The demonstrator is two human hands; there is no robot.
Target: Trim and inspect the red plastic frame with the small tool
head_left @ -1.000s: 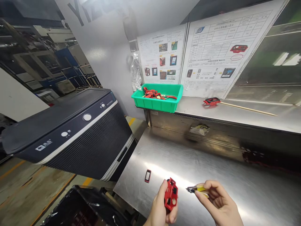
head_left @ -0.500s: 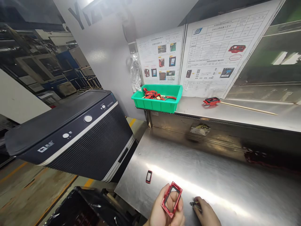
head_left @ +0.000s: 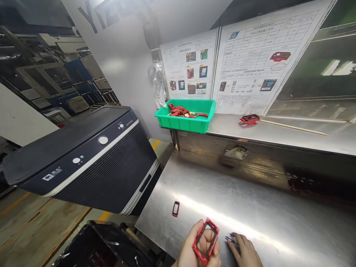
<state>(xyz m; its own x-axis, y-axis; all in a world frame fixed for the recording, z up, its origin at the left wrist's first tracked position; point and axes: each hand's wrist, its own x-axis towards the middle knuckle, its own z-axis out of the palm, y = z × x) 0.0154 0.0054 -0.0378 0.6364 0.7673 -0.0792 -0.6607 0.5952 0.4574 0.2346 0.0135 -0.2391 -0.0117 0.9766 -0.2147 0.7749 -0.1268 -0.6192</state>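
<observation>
The left hand (head_left: 194,252) pinches one red rectangular frame (head_left: 205,241) by its edges, fingers closed around it, holding it tilted up off the steel bench (head_left: 250,200) with its long axis running from lower left to upper right and its open window facing the camera. The right hand (head_left: 244,252) rests just beside it to the right, fingers loosely curled over a small dark tool (head_left: 230,239) lying on the bench; I cannot tell whether it truly grips it. The left hand is the nearer to the frame. One small red piece (head_left: 175,208) lies alone on the bench, up and left of the hands. One green bin (head_left: 185,120) holds several red parts on the shelf, and one more red part (head_left: 249,119) sits farther right
</observation>
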